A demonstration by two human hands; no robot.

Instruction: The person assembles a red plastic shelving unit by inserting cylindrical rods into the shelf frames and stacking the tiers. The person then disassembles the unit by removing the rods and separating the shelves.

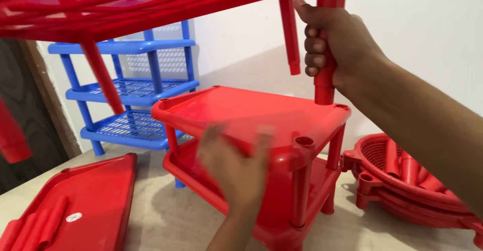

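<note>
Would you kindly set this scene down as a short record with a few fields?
Setting: pale floor beside a white wall
Right hand: gripping an upright red tube leg, whose lower end is at a corner socket of the red rack
Left hand: blurred, on the front edge of the rack's top shelf
Overhead: red shelf with legs hanging down
Behind: blue rack
Left floor: flat red shelf
Right floor: round red trays holding loose tubes

Rack w/ shelves [251,111]: solid red. Leg tube [329,39]: red. Far rack [132,90]: blue, lattice-pattern shelves. Loose tray [95,190]: red, small white sticker. Round baskets [402,180]: red, slotted. Wall [427,24]: white.
</note>
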